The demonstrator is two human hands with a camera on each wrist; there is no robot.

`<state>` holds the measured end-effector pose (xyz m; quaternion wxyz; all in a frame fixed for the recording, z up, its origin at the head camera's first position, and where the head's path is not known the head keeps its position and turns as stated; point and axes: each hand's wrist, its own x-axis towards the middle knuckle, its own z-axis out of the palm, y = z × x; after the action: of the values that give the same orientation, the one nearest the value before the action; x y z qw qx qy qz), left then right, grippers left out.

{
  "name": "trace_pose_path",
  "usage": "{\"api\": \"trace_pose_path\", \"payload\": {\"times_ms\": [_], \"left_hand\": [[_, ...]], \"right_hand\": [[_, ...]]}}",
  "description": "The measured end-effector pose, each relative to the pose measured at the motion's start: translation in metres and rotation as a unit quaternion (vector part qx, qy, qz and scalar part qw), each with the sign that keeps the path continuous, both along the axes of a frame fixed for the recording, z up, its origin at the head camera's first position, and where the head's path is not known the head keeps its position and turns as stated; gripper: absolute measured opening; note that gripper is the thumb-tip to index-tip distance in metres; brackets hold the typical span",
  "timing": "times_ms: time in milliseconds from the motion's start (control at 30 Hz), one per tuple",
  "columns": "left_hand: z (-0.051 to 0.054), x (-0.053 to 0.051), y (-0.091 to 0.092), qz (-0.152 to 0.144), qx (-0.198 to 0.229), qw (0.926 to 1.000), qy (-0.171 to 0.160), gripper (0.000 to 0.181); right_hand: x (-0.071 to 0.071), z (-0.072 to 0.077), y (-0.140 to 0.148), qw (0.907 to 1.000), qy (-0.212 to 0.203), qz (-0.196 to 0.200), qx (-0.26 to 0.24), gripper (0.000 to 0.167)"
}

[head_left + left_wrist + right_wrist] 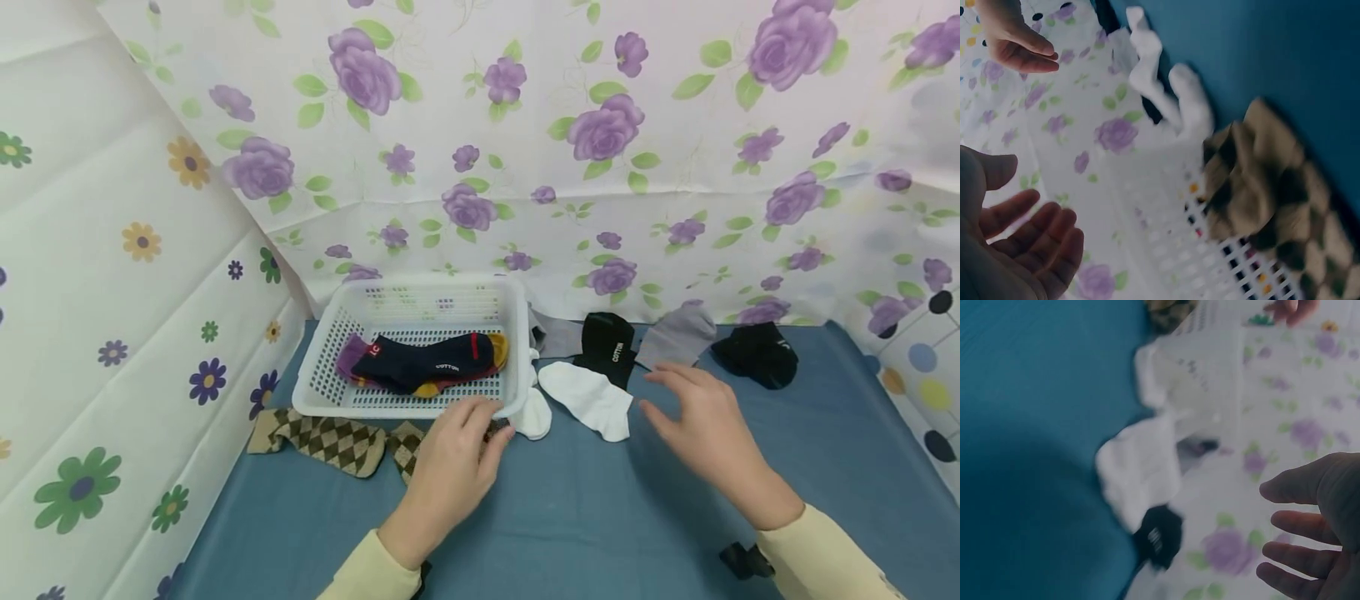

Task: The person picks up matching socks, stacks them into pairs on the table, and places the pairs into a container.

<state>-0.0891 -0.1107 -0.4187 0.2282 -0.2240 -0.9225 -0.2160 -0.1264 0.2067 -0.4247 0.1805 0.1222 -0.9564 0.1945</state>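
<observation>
Above the front right corner of the white basket (412, 411), the left hand (459, 467) hangs with relaxed, slightly bent fingers. Nothing is visible in its palm (1016, 250) in the left wrist view. The right hand (708, 433) hovers beside a white sock (588, 398), its fingers (1300, 559) spread and holding nothing. Inside the basket lie a navy sock (427, 363) with red marks and a purple one (351, 354) partly beneath it. Brown argyle socks (330, 443) rest along the basket's front, one partly hidden by the left hand.
Along the back edge right of the basket lie a grey sock (558, 336), a black sock (606, 346), another grey one (677, 335) and a black bundle (756, 354). A second white sock (533, 414) touches the basket's right side. Flowered cloth (465, 150) hangs behind.
</observation>
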Motion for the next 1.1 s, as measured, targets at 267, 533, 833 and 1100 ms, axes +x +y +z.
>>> {"api": "trace_pose_path", "payload": {"times_ms": [267, 533, 833, 1100], "left_hand": [[-0.024, 0.01, 0.005, -0.026, -0.062, 0.9971, -0.036, 0.029], [-0.036, 0.01, 0.008, -0.029, -0.112, 0.9914, -0.061, 0.033], [-0.042, 0.01, 0.009, -0.025, -0.138, 0.9845, -0.105, 0.038], [-0.042, 0.006, 0.006, -0.019, -0.148, 0.9828, -0.109, 0.036]], "right_hand": [[-0.023, -0.019, 0.052, 0.9962, -0.058, -0.066, 0.005, 0.048], [-0.061, -0.035, 0.118, 0.9787, -0.154, -0.135, 0.005, 0.074], [-0.084, -0.068, 0.174, 0.961, -0.239, -0.139, 0.015, 0.095], [-0.093, -0.085, 0.171, 0.957, -0.258, -0.13, 0.023, 0.098]]}}
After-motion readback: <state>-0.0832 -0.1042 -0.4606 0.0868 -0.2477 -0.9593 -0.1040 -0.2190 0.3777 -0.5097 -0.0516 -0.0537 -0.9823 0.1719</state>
